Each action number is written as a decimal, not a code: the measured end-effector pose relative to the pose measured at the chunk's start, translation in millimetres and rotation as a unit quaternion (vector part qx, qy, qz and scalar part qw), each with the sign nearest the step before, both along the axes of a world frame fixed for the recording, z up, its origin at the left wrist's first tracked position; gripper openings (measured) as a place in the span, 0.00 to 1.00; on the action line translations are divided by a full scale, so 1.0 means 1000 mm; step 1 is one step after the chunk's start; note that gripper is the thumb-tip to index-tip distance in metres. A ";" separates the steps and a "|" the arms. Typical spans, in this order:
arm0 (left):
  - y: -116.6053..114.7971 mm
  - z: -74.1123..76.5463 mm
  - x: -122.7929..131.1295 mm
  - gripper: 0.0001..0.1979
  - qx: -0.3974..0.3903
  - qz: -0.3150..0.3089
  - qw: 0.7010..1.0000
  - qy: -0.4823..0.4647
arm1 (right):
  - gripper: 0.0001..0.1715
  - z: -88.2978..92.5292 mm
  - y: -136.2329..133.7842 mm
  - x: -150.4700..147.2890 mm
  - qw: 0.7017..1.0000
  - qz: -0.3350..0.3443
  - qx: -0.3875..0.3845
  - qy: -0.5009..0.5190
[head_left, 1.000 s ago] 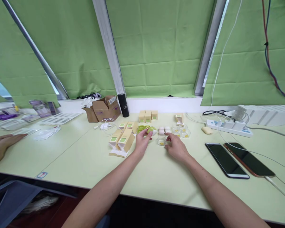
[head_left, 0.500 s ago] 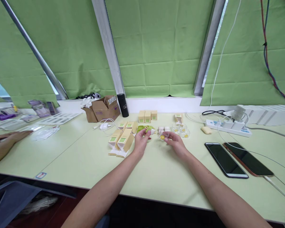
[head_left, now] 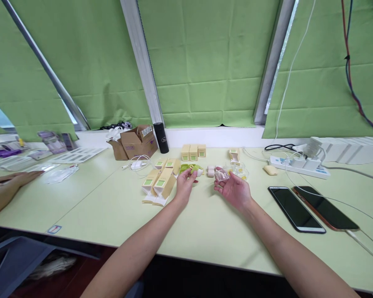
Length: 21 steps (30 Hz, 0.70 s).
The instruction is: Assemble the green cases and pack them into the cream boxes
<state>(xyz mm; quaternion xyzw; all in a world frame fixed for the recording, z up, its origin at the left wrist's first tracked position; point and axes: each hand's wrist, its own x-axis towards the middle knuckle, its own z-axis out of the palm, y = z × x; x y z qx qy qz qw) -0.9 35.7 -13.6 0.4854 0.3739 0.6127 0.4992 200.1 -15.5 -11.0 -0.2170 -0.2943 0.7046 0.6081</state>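
Observation:
My left hand rests on the pale green table with its fingers pinched on a small green and white piece. My right hand is turned palm up and holds a small clear plastic case at its fingertips. Just left of my left hand lie several tan cartons with green labels. Behind my hands stand three small tan boxes, two pinkish pieces and several clear cases with yellow dots.
A torn cardboard box and a black cylinder stand at the back left. Two phones lie at the right, one on a cable, near a power strip. Another person's hand rests at the far left.
My right hand has picked the clear case off the table, lifted it and turned palm up. My left hand has stayed in place on the green and white piece.

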 end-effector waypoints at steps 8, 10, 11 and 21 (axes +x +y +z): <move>-0.001 0.001 0.001 0.26 -0.002 -0.013 1.000 -0.016 | 0.33 -0.002 -0.001 -0.012 0.980 -0.108 0.038 -0.165; -0.002 0.001 0.000 0.26 -0.004 -0.012 1.000 -0.018 | 0.35 -0.007 0.002 -0.014 0.959 -0.140 0.049 -0.240; -0.002 0.001 0.000 0.26 -0.004 -0.011 1.000 -0.019 | 0.36 -0.009 0.003 -0.014 0.947 -0.155 0.057 -0.275; -0.002 -0.001 0.000 0.25 0.010 -0.003 1.000 -0.006 | 0.32 -0.009 -0.001 -0.020 0.952 -0.129 0.064 -0.269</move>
